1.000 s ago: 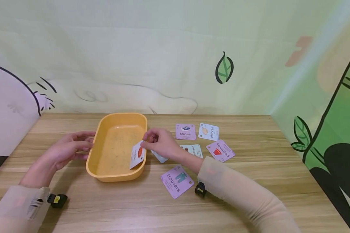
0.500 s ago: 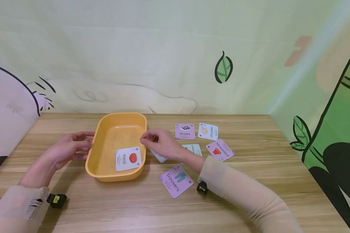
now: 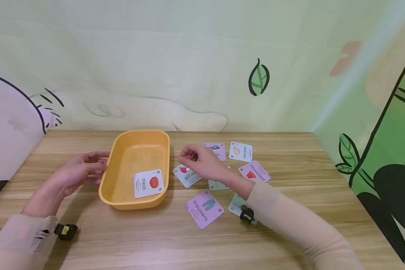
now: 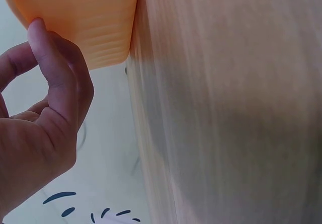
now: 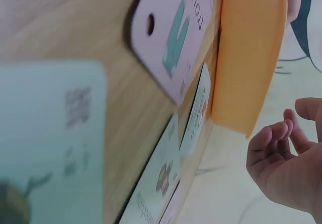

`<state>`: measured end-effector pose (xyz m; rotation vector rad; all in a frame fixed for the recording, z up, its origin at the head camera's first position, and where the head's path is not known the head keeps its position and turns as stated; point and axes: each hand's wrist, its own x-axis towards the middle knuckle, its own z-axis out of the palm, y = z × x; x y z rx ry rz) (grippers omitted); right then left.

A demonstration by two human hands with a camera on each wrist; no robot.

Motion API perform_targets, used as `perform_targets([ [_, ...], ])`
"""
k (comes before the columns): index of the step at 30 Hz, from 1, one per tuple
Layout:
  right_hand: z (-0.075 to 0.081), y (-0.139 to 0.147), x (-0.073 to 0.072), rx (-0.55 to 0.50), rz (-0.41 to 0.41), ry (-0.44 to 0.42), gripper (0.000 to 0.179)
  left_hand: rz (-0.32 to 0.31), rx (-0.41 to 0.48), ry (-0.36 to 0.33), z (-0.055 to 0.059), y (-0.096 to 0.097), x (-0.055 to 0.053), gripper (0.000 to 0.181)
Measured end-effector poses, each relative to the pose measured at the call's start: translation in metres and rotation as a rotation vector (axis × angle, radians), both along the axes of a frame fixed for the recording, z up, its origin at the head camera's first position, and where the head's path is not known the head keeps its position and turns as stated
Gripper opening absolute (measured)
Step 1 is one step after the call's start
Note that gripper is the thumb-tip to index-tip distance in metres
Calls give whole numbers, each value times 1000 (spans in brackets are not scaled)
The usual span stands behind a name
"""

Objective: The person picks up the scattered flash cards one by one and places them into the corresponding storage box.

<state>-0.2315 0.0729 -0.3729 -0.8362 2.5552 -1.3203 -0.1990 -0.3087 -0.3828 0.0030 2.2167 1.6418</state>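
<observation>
My left hand [image 3: 77, 170] rests at the left side of a yellow plastic tray [image 3: 108, 180], its fingertips against the outer wall [image 4: 95, 27]. Inside the tray's near right corner lies a white "meat" card [image 3: 148, 183]. My right hand [image 3: 204, 161], fingers loosely curled and holding nothing, hovers over the cards right of the tray. In the right wrist view, that hand [image 5: 287, 168] shows nothing between thumb and fingers. Just below it is a pale blue card with a pitaya picture [image 3: 187, 179], partly covered by the hand. A pale green card [image 3: 217, 185] lies under the wrist, mostly hidden.
A purple "trousers" card [image 3: 205, 210] lies nearer the front. Farther right are the purple "pajamas" card [image 3: 256, 172], the white "chicken" card [image 3: 241, 152] and a half-covered purple card [image 3: 219, 150]. Another green card [image 3: 235, 205] sits under the right sleeve. A printed cloth [image 3: 195, 67] hangs behind the wooden table [image 3: 138, 240].
The right hand let the meat card drop; it now lies flat in the tray. That hand then moved right, off the tray's rim, uncovering the pitaya card. The left hand stayed put.
</observation>
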Motion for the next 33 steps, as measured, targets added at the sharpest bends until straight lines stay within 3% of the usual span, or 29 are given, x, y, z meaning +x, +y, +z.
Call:
perform_targets([
  [6, 1, 20, -6, 84, 5, 22, 12, 0, -1, 1, 1, -1, 1, 64],
  [13, 2, 49, -11, 159, 18, -52, 19, 2, 7, -4, 1, -2, 1, 65],
  [24, -11, 91, -17, 336, -6, -102, 36, 3, 14, -5, 0, 0, 1, 65],
  [33, -10, 128, -22, 373, -39, -158, 46, 7, 4, -8, 1, -1, 0, 64],
])
